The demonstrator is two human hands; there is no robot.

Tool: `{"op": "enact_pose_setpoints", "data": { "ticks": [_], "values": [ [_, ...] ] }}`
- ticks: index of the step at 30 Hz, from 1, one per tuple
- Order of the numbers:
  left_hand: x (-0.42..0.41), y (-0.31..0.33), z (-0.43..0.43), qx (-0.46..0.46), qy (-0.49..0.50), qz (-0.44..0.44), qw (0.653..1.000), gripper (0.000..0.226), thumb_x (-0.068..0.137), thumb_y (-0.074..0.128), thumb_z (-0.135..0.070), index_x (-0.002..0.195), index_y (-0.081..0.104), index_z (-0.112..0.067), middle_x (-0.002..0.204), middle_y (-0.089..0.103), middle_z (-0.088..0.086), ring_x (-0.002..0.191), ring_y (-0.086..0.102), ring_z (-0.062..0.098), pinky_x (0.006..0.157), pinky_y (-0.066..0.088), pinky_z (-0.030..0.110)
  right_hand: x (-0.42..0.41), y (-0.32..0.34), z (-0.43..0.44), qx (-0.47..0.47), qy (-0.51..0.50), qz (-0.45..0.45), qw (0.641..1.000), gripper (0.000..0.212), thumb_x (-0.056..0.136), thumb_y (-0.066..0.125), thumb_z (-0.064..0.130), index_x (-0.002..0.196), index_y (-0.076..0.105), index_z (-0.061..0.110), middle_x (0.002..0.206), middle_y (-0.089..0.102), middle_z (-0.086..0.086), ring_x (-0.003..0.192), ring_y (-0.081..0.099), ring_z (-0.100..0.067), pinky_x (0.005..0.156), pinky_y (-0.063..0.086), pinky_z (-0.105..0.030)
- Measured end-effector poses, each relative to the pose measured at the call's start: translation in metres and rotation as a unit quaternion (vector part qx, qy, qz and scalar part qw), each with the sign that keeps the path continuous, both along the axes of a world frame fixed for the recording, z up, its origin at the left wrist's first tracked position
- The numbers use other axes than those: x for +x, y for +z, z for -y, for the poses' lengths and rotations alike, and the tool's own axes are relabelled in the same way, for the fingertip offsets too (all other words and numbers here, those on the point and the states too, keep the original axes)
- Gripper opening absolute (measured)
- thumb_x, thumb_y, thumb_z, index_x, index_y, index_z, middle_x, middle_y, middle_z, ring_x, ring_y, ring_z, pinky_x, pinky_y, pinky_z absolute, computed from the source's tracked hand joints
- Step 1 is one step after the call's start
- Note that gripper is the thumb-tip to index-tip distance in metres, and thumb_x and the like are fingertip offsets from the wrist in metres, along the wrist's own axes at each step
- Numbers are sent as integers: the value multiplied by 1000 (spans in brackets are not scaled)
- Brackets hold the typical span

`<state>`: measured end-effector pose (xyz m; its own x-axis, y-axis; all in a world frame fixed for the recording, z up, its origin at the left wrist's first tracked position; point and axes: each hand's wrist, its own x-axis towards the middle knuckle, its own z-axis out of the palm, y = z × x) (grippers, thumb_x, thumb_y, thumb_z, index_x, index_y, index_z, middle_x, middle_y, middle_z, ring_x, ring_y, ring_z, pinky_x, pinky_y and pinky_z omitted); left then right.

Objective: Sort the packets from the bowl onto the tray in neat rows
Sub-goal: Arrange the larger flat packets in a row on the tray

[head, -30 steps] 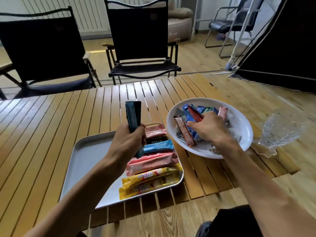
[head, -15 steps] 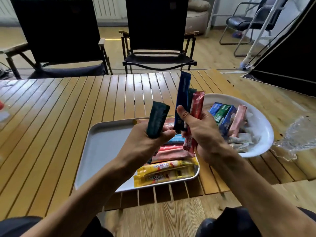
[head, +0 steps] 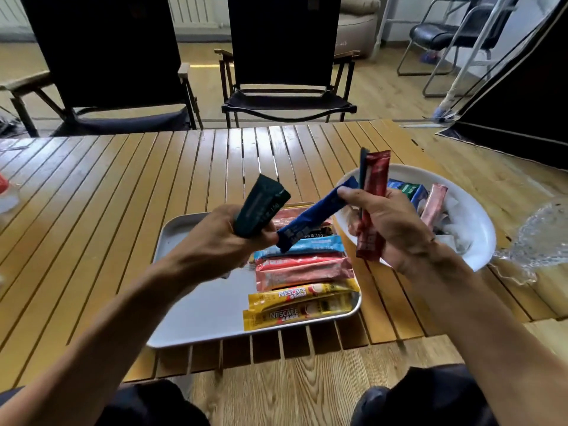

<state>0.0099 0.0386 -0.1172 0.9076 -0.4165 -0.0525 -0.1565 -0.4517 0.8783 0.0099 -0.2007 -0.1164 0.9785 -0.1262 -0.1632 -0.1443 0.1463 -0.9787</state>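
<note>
My left hand (head: 224, 241) grips a dark green packet (head: 261, 206) above the grey tray (head: 196, 315). My right hand (head: 390, 222) holds a red packet (head: 372, 207) upright with a dark one behind it. A blue packet (head: 313, 218) slants between the two hands, its top end under my right thumb and its lower end at my left fingers. Several packets lie in a row on the tray's right side: blue, red, pink and two yellow ones (head: 301, 305). The white bowl (head: 473, 216) to the right holds more packets.
The slatted wooden table (head: 107, 210) carries the tray and bowl. A clear glass dish (head: 541, 238) sits right of the bowl. Two black folding chairs (head: 285, 56) stand behind the table. A small red-and-white object (head: 6, 192) lies at the left edge.
My right hand lifted packets out of the bowl and brought them toward my left hand. The blue packet has tipped from upright to slanting down toward my left fingers.
</note>
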Motion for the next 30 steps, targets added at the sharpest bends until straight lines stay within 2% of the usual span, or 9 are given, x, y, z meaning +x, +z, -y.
{"op": "enact_pose_setpoints", "data": {
  "ticks": [3,6,8,11,14,16,21,24,30],
  "values": [
    [2,-4,-3,-44,59,-49,996,8,89,59,-23,87,63,-17,54,61,-6,48,50,3,46,45,17,-4,-4,9,-83,42,-36,995,23,85,70,16,101,62,1,53,58,1,43,52,-10,43,46,-21],
    [-2,-11,4,-118,111,-112,980,13,87,63,-27,92,65,-15,60,65,-5,50,50,5,46,45,18,-10,-6,9,-114,61,-64,990,22,83,72,18,99,64,4,55,61,2,45,55,-9,44,48,-21],
    [-3,-15,8,-125,129,-109,978,15,86,65,-26,93,66,-13,66,66,-2,53,51,8,48,45,20,-13,-5,7,-163,73,-45,983,18,84,72,20,95,65,8,59,64,1,45,56,-9,44,49,-20],
    [-3,-19,14,-85,135,-92,983,16,87,64,-23,90,67,-7,68,64,0,56,51,9,52,45,23,-13,-9,5,-286,88,-17,954,13,85,73,23,89,64,14,68,66,1,48,61,-3,45,47,-17],
    [-6,-27,18,-3,106,-58,993,16,88,63,-23,82,67,-9,59,60,-4,53,52,9,51,47,26,-13,-14,5,-388,101,2,916,14,85,73,29,90,67,17,83,70,-2,76,69,-13,62,54,-25],
    [-8,-33,19,52,101,-24,993,17,89,62,-27,81,65,-13,61,60,0,52,52,12,47,46,27,-13,-18,4,-434,107,17,894,15,86,72,30,92,67,17,85,69,-1,82,66,-15,70,53,-26],
    [-7,-39,15,106,94,8,990,13,89,62,-31,84,61,-19,66,55,-6,53,49,7,38,34,9,-12,-22,1,-474,108,27,873,25,83,74,34,103,72,20,91,71,3,88,66,-14,84,56,-36],
    [-5,-42,15,135,83,17,987,9,90,61,-33,89,59,-24,74,57,-6,59,50,7,38,34,7,-14,-23,-2,-494,106,35,862,28,83,74,35,105,72,19,93,72,1,88,67,-16,84,56,-40],
    [-4,-42,15,126,79,64,987,13,85,68,-32,93,59,-28,89,63,-6,83,59,7,61,46,17,-16,-22,-1,-497,78,55,862,30,83,75,33,108,69,20,96,68,2,89,64,-16,84,54,-34]
  ]
}}
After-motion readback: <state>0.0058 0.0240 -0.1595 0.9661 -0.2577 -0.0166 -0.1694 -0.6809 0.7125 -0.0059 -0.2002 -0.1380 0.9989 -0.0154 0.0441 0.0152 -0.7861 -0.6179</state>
